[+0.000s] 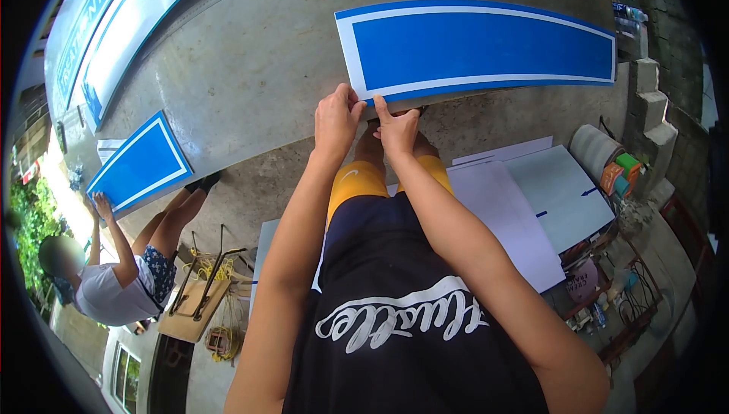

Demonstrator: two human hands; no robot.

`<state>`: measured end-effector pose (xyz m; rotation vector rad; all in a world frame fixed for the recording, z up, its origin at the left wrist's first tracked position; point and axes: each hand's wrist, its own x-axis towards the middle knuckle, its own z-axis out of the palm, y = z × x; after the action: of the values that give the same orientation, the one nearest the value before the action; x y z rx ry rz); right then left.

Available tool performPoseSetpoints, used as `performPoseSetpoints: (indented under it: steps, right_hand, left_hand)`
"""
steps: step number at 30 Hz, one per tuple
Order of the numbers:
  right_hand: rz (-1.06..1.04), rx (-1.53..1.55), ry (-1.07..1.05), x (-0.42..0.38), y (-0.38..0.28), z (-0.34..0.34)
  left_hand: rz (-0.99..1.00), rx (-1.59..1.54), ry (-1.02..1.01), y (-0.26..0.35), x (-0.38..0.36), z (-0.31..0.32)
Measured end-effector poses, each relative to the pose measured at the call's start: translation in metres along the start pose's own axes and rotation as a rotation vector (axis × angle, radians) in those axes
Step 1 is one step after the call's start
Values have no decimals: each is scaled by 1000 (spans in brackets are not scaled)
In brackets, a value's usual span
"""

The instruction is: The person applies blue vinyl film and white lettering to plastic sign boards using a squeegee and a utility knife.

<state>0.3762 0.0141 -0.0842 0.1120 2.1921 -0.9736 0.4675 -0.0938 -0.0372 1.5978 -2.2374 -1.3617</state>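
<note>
A long blue sign panel (486, 46) with a white border lies on the grey table (250, 57), its lower left corner at the table's near edge. My left hand (336, 119) is at that corner, thumb and fingers pinched together on the panel's edge. Just right of it, my right hand (397, 127) touches the bottom edge with its index finger pointing up and the thumb out to the side. Nothing shows in my right hand's grasp. The two hands are close together but apart.
At the left, a person (121, 285) touches a smaller blue panel (144, 162). Large lettered sheets (114, 34) lie at the upper left. An upturned wooden chair (194, 308) stands below. White and grey boards (558, 198) lie behind me, near concrete blocks (654, 103).
</note>
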Motion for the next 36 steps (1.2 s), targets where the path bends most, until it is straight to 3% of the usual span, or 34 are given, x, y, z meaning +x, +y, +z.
performPoseSetpoints:
  steps: [10, 19, 27, 36]
  right_hand:
    - [106, 13, -71, -13, -22, -1]
    - [22, -51, -31, -5, 6, 14]
    - [-107, -121, 28, -1, 28, 29]
    - [-4, -128, -27, -19, 2, 25]
  left_hand:
    - [-5, -12, 59, -7, -9, 1]
    - [-73, -73, 206, -31, -36, -11]
    - [-93, -90, 212, -29, -43, -12]
    - [-126, -105, 191, -26, -42, -9]
